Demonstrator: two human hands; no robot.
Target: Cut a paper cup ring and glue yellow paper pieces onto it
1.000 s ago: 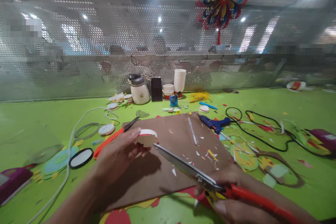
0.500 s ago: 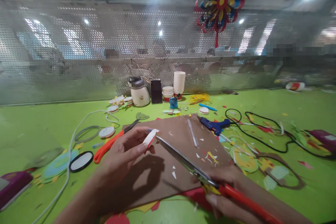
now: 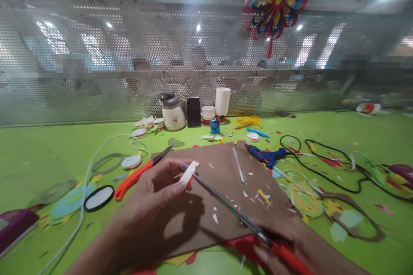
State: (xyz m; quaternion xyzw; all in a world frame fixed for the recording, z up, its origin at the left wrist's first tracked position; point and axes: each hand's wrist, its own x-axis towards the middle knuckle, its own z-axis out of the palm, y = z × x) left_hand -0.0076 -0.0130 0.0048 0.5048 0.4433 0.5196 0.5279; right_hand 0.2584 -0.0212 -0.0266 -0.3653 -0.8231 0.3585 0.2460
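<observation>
My left hand (image 3: 155, 193) pinches a small white paper piece with a red edge (image 3: 189, 173) above a brown cardboard sheet (image 3: 222, 189). My right hand (image 3: 284, 245), at the lower right, grips the red handles of a pair of scissors (image 3: 226, 201). The long blades point up and left, and their tips meet the paper piece. Small white, red and yellow paper scraps lie scattered on the cardboard.
On the green table lie a second pair of orange-handled scissors (image 3: 135, 175), a blue glue gun (image 3: 266, 155) with black cable (image 3: 322, 167), a white cable (image 3: 87, 180), a white jug (image 3: 172, 112), stacked paper cups (image 3: 222, 101) and paper discs. A perforated metal screen (image 3: 97, 73) stands behind.
My left hand has turned the paper piece from flat to edge-on. The scissor blades have swung up to it and now reach it. My right hand has dropped lower in view.
</observation>
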